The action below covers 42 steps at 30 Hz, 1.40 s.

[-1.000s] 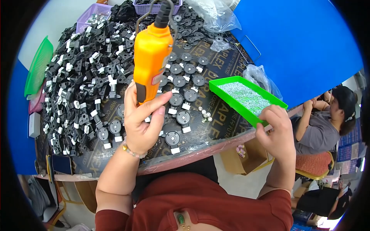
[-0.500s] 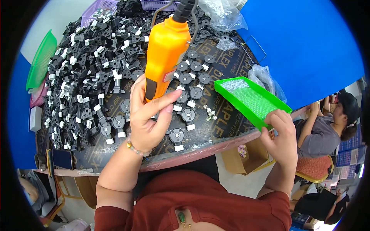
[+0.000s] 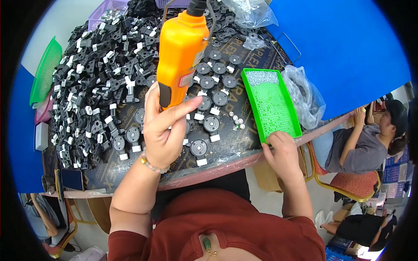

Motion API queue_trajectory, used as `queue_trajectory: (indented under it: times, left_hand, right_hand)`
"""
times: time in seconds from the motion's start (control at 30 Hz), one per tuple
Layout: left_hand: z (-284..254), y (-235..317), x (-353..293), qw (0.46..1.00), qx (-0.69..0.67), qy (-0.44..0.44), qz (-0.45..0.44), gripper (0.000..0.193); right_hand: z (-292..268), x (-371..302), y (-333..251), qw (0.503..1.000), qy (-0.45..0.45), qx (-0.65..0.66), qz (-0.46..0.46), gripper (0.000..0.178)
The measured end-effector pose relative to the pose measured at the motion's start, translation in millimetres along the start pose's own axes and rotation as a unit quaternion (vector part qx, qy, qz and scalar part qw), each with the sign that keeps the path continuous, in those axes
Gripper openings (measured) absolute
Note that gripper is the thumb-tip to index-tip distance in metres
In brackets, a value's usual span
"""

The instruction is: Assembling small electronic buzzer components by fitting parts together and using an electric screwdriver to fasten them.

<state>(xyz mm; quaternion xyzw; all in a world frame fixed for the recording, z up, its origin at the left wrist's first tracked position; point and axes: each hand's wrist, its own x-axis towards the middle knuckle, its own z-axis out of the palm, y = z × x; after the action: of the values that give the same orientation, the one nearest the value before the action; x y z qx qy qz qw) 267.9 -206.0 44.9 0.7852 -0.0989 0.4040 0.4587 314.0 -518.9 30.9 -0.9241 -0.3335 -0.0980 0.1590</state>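
Observation:
My left hand [image 3: 164, 130] is wrapped around an orange electric screwdriver [image 3: 182, 52], raised over the middle of the table with its black cable end upward. Its working tip is hidden by the hand. My right hand [image 3: 284, 152] grips the near end of a shallow green tray [image 3: 254, 111]. Small silver screws [image 3: 262, 78] are heaped at the tray's far end, and its dimpled floor shows nearer to me. Between the hands lie several black round caster-like parts [image 3: 211, 123] with white stubs. Beside them sits a small cluster of silver metal pieces [image 3: 236, 120].
A big pile of black-and-white plastic parts [image 3: 104, 65] covers the table's left side. Clear plastic bags [image 3: 303, 98] lie right of the tray. Purple baskets [image 3: 102, 15] stand at the back, a green basket [image 3: 45, 71] at far left. A person [image 3: 361, 143] sits at right.
The green tray has swung to stand more upright in view, its near end pulled leftward by my right hand. The screwdriver and left hand have shifted slightly left.

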Motion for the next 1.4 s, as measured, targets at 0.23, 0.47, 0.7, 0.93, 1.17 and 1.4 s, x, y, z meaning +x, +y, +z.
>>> queue_trajectory:
  times: [0.23,0.47,0.7,0.93,1.17,1.4]
  left_hand:
    - [-3,4,-3,0.997,0.019,-0.074,0.007,0.046]
    - [11,48,-1,0.948,-0.046,-0.312,0.049,0.039]
    - [-24,32,-9,0.928,0.169,-0.332,-0.010,0.026]
    - [-17,13,-55,0.927,0.262,-0.267,-0.023,0.057]
    - [-10,7,-62,0.930,0.260,-0.258,-0.025,0.044]
    - [-4,11,-63,0.926,0.275,-0.255,-0.028,0.046]
  right_hand:
    - [-9,8,-4,0.998,-0.043,0.046,0.015,0.021]
    - [-31,60,-40,0.830,0.030,0.549,-0.096,0.101]
    - [-46,75,-22,0.600,-0.095,0.768,-0.200,0.062]
    - [-57,74,-8,0.712,0.039,0.699,-0.051,0.068]
    - [-32,81,31,0.803,0.165,0.573,-0.024,0.046]
    - [2,100,27,0.779,0.261,0.569,0.025,0.035]
